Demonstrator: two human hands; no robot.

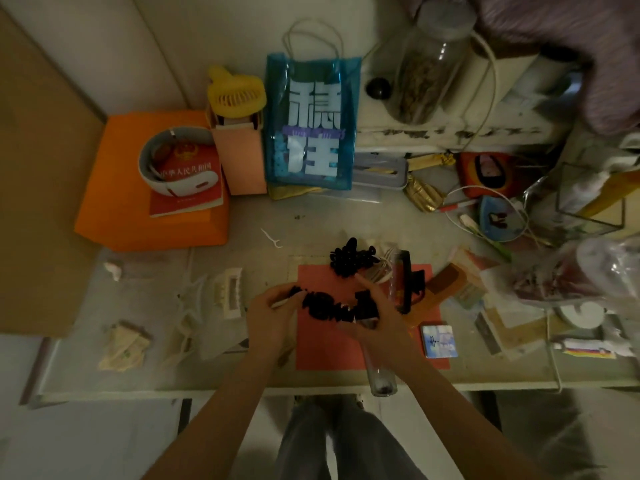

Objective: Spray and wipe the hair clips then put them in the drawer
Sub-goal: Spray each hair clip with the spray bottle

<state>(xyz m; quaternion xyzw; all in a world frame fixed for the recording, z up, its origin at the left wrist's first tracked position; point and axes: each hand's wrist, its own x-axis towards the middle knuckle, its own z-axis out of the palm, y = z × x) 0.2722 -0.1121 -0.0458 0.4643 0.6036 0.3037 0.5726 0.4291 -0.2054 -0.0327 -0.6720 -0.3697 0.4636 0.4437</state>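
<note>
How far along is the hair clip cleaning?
Mid-job, it seems. The left hand holds a black clip while the right hand grips a clear spray bottle against it. Another black clip and a cream clip wait on the table. No drawer is visible, so putting away remains.

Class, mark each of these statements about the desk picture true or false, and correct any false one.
1. Both hands hold a black hair clip over the red sheet. True.
2. The blue bag lies flat. False: it stands upright.
3. A white hair clip lies left of the left hand. True.
4. The right hand is empty. False: it also grips a clear spray bottle.
</note>
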